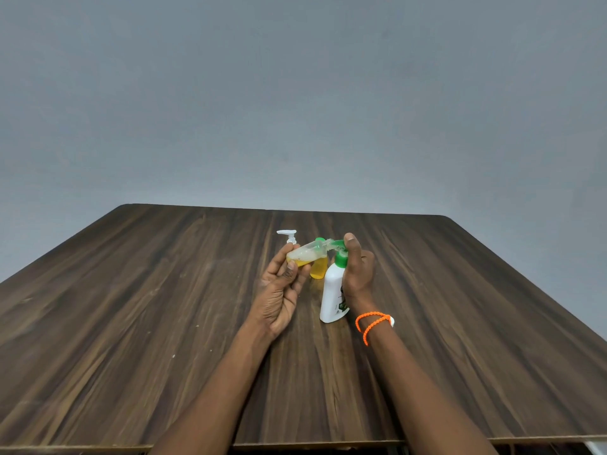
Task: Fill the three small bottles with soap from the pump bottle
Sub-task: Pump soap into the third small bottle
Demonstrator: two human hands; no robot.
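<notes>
Left hand (282, 284) tilts small bottle (303, 254) at pump bottle (333, 290) nozzle.

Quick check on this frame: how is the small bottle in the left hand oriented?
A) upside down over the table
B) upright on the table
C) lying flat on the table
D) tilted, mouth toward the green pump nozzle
D: the left hand holds the small clear bottle off the table, tilted with its mouth at the nozzle of the white pump bottle, whose green pump head the right hand presses.
</notes>
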